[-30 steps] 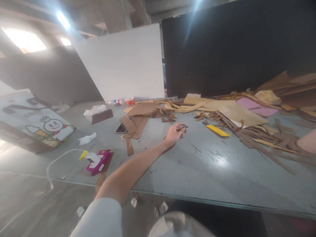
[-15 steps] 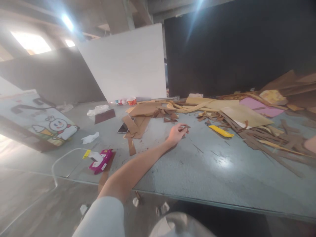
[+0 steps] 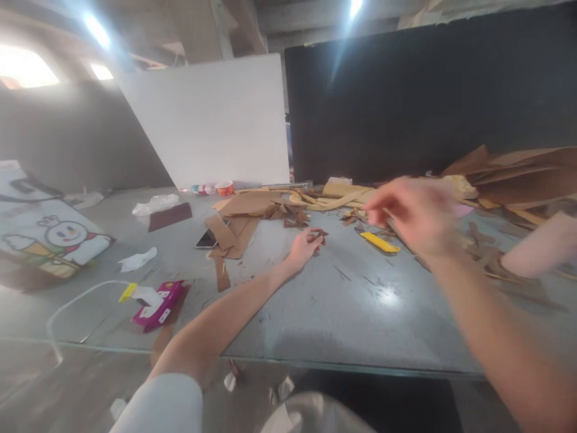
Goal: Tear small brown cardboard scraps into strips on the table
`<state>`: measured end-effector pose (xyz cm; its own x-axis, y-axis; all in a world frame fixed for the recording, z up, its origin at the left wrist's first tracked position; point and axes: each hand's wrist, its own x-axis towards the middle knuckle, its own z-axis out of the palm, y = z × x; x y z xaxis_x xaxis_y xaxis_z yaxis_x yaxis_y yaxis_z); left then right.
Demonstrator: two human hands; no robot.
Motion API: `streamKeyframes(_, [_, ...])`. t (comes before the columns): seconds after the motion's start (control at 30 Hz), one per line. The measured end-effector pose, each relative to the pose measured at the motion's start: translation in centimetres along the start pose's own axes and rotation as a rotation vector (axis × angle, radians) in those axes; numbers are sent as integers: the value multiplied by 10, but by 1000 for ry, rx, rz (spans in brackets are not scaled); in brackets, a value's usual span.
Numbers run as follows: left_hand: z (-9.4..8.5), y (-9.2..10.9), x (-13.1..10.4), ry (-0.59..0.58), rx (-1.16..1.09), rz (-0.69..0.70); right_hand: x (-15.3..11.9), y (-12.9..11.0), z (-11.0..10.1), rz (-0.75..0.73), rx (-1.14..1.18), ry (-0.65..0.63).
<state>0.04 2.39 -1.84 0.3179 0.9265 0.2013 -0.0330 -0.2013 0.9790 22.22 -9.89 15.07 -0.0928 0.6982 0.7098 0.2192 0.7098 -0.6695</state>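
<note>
My left hand (image 3: 305, 248) rests on the grey table with fingers closed around small dark brown scraps (image 3: 319, 236). A brown pile of cut scraps (image 3: 288, 211) lies just beyond it. My right hand (image 3: 412, 216) is raised over the right side of the table. Motion smears its fingers, so I cannot tell whether it holds anything. Just left of and below it in view lies a yellow utility knife (image 3: 379, 242). Behind the right hand are long brown strips and yellowish sheets, partly hidden by the hand and arm.
A phone (image 3: 207, 239) lies partly under brown pieces (image 3: 222, 233). Left are a purple wipes pack (image 3: 157, 307), crumpled tissue (image 3: 137, 260) and a printed bag (image 3: 58, 234). A blurred limb (image 3: 543, 248), seemingly another person's, reaches in at right. White (image 3: 211, 120) and black (image 3: 428, 108) panels stand behind.
My right hand and forearm have come into view from the right. The whole scene has shifted left as my head turned. My left hand stays in about the same place, still closed.
</note>
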Motion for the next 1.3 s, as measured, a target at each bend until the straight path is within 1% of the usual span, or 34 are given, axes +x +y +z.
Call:
streamKeyframes(0.07, [-1,1,0,9,-7,-1,4,32,16,128,-8,4])
streamKeyframes(0.13, [-1,1,0,15,-20,2,0,75,34,270,-53,73])
streamKeyframes(0.17, [-1,0,0,16,-22,8,-5,98,41,308,-87,135])
streamKeyframes(0.2, [-1,0,1,20,-20,16,-12,119,47,340,-111,153])
streamKeyframes(0.23, [-1,-1,1,21,-15,24,-20,136,52,367,-134,151])
streamKeyframes(0.27, [-2,-1,1,21,-7,29,-29,149,55,393,-142,111])
streamKeyframes(0.33, [-2,-1,1,8,8,34,-42,164,58,417,-151,-6])
streamKeyframes(0.37, [-2,0,0,-4,16,38,-47,166,59,413,-150,-63])
streamKeyframes(0.43, [-2,1,0,-35,34,50,-52,165,62,396,-167,-94])
streamKeyframes(0.57, [-3,4,-1,-51,50,60,-53,159,70,380,-204,-22])
streamKeyframes(0.63, [-3,5,-1,-52,41,49,-52,159,72,362,-200,-13])
streamKeyframes(0.77, [-2,6,-2,-74,21,46,-52,160,70,326,-193,-12])
streamKeyframes(0.97, [-4,6,-3,-101,52,64,-52,163,67,350,-167,24])
streamKeyframes(1.07, [-4,6,-3,-113,73,66,-52,163,66,367,-131,9])
streamKeyframes(1.2, [-3,5,-3,-150,52,87,-51,163,65,389,-76,-32])
streamKeyframes(1.3, [-1,4,-3,-161,42,81,-50,163,65,401,-50,-40])
